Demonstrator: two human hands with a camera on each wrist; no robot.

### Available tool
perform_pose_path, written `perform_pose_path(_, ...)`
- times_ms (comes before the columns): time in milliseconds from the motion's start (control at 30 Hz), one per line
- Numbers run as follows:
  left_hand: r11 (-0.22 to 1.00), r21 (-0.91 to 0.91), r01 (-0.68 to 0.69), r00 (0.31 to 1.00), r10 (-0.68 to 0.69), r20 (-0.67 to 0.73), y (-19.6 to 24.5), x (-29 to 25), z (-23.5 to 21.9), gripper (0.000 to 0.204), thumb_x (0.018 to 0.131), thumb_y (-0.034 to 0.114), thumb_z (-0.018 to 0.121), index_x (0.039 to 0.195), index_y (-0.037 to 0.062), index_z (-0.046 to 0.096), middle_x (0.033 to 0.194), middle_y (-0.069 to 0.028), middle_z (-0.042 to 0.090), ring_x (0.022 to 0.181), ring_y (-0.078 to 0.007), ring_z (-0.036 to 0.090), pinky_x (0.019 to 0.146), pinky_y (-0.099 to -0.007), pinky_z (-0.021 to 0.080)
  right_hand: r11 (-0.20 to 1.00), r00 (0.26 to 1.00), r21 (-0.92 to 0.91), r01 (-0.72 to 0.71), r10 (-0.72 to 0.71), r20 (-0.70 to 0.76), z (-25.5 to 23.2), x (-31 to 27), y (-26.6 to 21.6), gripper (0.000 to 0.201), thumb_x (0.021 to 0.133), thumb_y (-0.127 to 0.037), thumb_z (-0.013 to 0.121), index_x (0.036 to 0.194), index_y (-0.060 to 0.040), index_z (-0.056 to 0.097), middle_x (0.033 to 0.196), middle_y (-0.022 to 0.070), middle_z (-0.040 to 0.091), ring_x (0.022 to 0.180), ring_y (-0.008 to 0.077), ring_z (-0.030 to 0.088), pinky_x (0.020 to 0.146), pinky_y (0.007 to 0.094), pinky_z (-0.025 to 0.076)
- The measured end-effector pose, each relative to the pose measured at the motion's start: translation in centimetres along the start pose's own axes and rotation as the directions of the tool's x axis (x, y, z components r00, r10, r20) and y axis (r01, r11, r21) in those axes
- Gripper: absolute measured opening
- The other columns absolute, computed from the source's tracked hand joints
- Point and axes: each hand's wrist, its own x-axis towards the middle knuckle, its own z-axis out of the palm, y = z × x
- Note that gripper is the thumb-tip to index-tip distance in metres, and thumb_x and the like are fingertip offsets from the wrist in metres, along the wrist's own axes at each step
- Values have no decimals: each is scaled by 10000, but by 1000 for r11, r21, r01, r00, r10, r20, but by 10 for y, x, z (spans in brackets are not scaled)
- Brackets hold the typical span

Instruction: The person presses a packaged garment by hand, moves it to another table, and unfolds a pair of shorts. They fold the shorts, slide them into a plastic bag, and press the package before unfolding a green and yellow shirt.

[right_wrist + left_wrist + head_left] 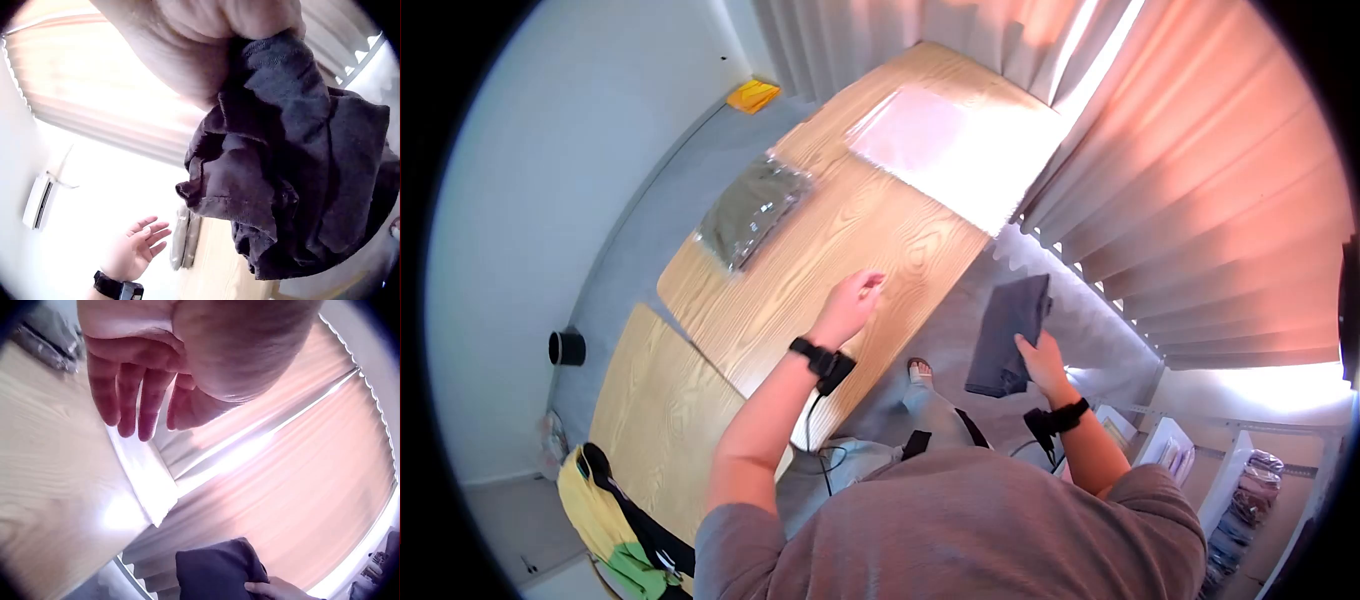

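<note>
My right hand (1045, 365) grips a folded dark grey cloth (1006, 335) by its edge, off the right side of the table. In the right wrist view the cloth (300, 156) hangs in loose folds below the right hand (206, 37). My left hand (849, 308) is over the wooden table (820, 240), holding nothing, its fingers loosely bent in the left wrist view (144, 381). A clear bag with a dark folded item (755, 210) lies near the table's far left edge. Flat pale plastic packaging (950, 150) lies at the table's far end.
A second table part (660, 420) stands at the left, with yellow and black cloth (600, 500) near it. A dark bin (567, 348) and a yellow packet (753, 95) are on the floor. Curtains (1200, 180) hang at the right above a rack with packed items (1245, 500).
</note>
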Motion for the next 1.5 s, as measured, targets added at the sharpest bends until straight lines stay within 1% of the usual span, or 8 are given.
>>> perform_pose_path(267, 800, 563, -207, 975, 215, 53, -40, 204, 113, 306, 813, 101, 546, 1107, 20, 572, 1107, -163, 600, 1057, -325, 551, 900, -377, 455, 936, 938, 232, -265, 307, -164, -77, -6, 107, 344, 846, -185, 594, 1043, 97, 579, 953, 176, 663, 893, 242, 627, 784, 340, 465)
perform_pose_path(433, 313, 873, -375, 822, 547, 158, -83, 275, 143, 221, 806, 90, 482, 973, 30, 614, 1025, -154, 616, 1013, -262, 578, 836, -372, 483, 891, 883, 260, -373, 427, -197, -84, -33, 158, 336, 855, -162, 586, 1054, 109, 574, 958, 158, 659, 866, 224, 621, 773, 326, 472)
perform_pose_path(567, 364, 869, -334, 939, 214, 271, -78, 282, 145, 99, 754, 89, 515, 781, 76, 610, 803, -91, 622, 812, -243, 638, 692, -363, 518, 846, 858, 342, -410, 484, -168, -82, -33, 160, 342, 866, -146, 577, 1082, 118, 556, 1003, 148, 644, 869, 214, 609, 783, 318, 470)
perform_pose_path(833, 392, 771, -502, 800, 549, 242, -83, 276, 130, 69, 738, 60, 524, 801, 67, 551, 799, -84, 576, 798, -253, 620, 696, -360, 508, 797, 829, 363, -482, 549, -105, -70, -1, 148, 339, 847, -185, 615, 1027, 101, 586, 926, 150, 662, 842, 201, 622, 751, 318, 472)
perform_pose_path(1000, 537, 738, -409, 912, 262, 315, -94, 278, 119, 225, 827, 50, 460, 1006, -6, 583, 1112, -147, 606, 1056, -273, 572, 862, -371, 489, 830, 893, 387, -401, 448, -35, -69, 12, 131, 328, 863, -166, 593, 1074, 84, 572, 978, 131, 655, 896, 185, 606, 800, 307, 462)
perform_pose_path(1167, 571, 672, -471, 881, 345, 324, -106, 285, 111, 277, 833, 30, 424, 1057, 19, 587, 1112, -157, 609, 1020, -304, 588, 892, -401, 472, 819, 890, 398, -414, 456, -11, -67, 16, 136, 319, 864, -157, 584, 1076, 81, 572, 976, 134, 657, 896, 185, 608, 803, 309, 460)
perform_pose_path(1233, 666, 724, -179, 973, 8, 232, -104, 291, 109, 235, 826, 43, 449, 1008, 44, 598, 1082, -141, 619, 985, -302, 596, 840, -398, 491, 818, 883, 368, -443, 468, 22, -66, 18, 142, 311, 865, -158, 581, 1063, 82, 577, 968, 136, 657, 888, 185, 609, 796, 310, 463)
perform_pose_path(1500, 566, 726, -390, 919, 294, 263, -46, 249, 70, 256, 834, 37, 473, 1036, 86, 621, 1087, -130, 629, 1027, -268, 596, 880, -356, 486, 866, 915, 321, -384, 404, 3, -61, 26, 123, 340, 864, -174, 592, 1064, 101, 572, 959, 138, 652, 858, 191, 610, 772, 312, 471)
